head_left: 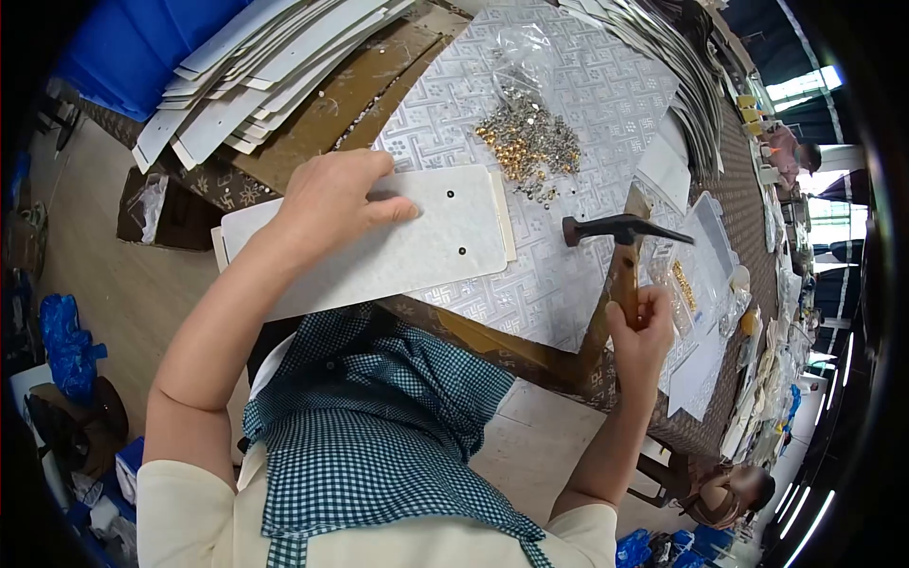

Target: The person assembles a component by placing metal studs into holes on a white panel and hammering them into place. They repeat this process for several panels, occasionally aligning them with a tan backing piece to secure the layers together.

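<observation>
My left hand [331,189] holds a white board [379,270] by its far edge, the thumb laid on its face and the other fingers partly hidden behind. Two small dark-ringed holes or eyelets sit near the board's right end, and cream-coloured layers show from under it. In my right hand [644,327] is a hammer [625,230], gripped by its wooden handle. Its dark metal head is raised right of the board, apart from it. Beyond the board lies a pile of small gold and silver metal fittings [530,142], spilling from a clear plastic bag [523,57].
Stacked white boards [256,80] lie at the far left beside a blue bin [142,52]. More long strips [682,76] are piled at the back right. A clear tray [715,232] and gold pieces [684,284] are on the right. Another person [729,492] sits at lower right.
</observation>
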`<state>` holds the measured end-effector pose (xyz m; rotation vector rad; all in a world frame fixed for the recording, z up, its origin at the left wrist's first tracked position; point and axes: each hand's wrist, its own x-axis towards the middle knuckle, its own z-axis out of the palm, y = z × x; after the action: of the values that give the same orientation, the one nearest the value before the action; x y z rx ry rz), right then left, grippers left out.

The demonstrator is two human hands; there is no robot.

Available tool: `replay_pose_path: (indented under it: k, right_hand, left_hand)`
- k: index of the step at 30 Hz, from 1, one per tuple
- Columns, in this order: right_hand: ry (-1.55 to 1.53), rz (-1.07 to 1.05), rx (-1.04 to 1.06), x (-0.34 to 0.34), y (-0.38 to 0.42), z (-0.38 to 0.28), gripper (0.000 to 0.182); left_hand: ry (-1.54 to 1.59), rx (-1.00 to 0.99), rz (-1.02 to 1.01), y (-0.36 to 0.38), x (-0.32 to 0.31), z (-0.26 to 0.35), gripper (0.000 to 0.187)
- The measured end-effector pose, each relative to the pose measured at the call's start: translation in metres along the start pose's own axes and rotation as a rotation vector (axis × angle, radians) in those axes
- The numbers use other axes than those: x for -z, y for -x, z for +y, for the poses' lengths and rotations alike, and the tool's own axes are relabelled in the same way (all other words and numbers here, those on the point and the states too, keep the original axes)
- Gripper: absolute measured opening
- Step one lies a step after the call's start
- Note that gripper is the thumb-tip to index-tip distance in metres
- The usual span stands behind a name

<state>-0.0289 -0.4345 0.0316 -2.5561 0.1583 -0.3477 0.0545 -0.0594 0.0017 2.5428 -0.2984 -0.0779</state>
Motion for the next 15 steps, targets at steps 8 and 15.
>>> replay_pose_path:
  k: [8,15]
  right_hand:
    - [-0.602,0.157,0.304,0.027,0.034,-0.093,0.025]
    - [0.270,-0.371,0.335,-0.014,0.026,-0.081,0.021]
  left_hand:
    - [-0.010,0.009,-0.033,-0.001,0.002,0.001,0.046]
    - [-0.028,-0.015,-0.017,-0.001,0.000,-0.001,0.046]
